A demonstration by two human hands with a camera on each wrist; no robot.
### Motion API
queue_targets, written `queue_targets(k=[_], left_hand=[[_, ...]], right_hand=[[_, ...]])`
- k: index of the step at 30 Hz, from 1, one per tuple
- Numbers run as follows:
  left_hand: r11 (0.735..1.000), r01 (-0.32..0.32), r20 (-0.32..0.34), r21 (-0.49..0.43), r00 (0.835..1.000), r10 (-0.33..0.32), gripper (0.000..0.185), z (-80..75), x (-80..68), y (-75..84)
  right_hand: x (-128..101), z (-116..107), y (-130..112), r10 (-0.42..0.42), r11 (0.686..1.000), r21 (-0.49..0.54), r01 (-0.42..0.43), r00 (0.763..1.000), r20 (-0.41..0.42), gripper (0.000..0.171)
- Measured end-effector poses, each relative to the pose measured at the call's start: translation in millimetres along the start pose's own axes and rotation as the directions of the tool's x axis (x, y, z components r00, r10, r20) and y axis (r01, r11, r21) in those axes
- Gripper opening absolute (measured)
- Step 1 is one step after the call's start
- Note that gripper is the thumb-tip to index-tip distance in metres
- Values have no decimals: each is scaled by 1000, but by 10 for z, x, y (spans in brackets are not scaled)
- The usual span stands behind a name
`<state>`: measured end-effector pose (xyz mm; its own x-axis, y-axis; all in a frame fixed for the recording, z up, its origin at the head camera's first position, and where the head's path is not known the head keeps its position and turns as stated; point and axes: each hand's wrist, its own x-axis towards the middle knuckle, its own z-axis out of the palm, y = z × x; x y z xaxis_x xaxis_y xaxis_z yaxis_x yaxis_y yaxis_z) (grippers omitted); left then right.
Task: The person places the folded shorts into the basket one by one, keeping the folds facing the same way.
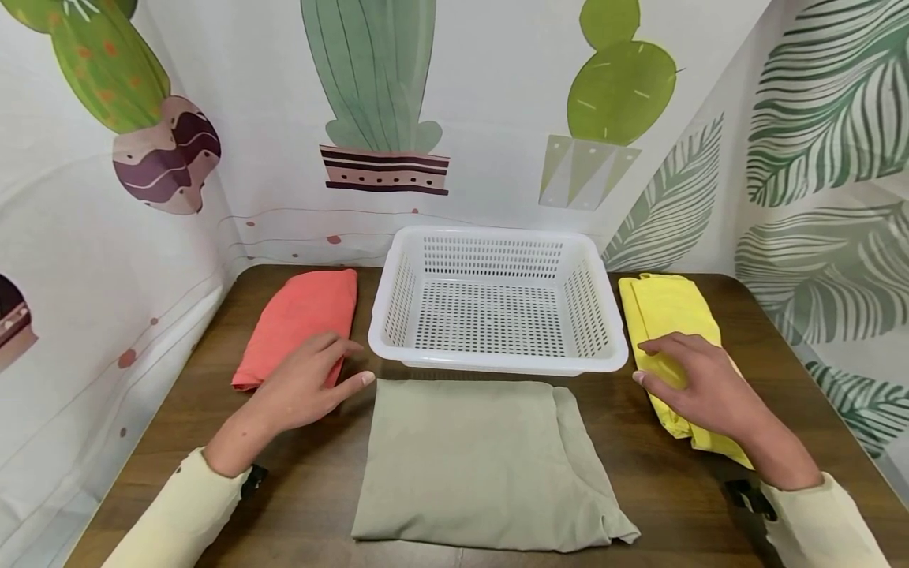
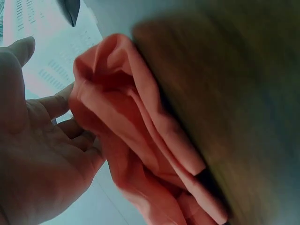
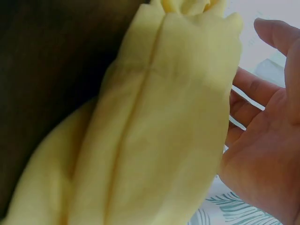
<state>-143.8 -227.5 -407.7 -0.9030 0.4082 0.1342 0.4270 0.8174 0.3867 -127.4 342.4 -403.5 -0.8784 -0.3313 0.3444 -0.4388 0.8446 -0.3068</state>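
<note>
We see the left hand (image 1: 301,386) resting flat on the near end of the folded red cloth (image 1: 301,319), fingers (image 1: 351,384) relaxed and slightly apart, gripping nothing. This cloth lies toward the left edge of the brown surface (image 1: 675,489). Our right hand (image 1: 699,383) rests the same way on the folded yellow cloth (image 1: 663,308) toward the right edge, fingers loosely spread. Between them, a white basket (image 1: 497,359) sits at the far edge, and a folded green cloth (image 1: 476,461) lies just in front of it, by the near edge.
</note>
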Motion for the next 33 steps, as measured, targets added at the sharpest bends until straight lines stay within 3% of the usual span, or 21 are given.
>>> queue_targets(k=[6,12,19,24,31,33], left_hand=[[1000,-12,16,-20,1000,13,53,19,8,38],[999,-13,40,-51,999,15,50,13,3,97],[985,-26,97,-168,994,43,48,34,-17,151],[980,17,162,-197,987,16,52,34,-29,181],[969,89,239,-230,971,-32,62,23,-46,234],[961,125,277,-248,959,-53,64,14,-48,253]], right_hand=[[6,16,-40,-63,998,8,64,998,-8,33],[3,6,-90,-45,998,45,43,998,40,30],[-5,0,-156,2,999,45,-8,992,125,23],[5,-4,-200,22,998,50,-34,977,211,13],[-7,-7,-274,-1,996,82,-18,975,223,11],[-10,-5,-288,-7,995,98,-16,973,229,11]])
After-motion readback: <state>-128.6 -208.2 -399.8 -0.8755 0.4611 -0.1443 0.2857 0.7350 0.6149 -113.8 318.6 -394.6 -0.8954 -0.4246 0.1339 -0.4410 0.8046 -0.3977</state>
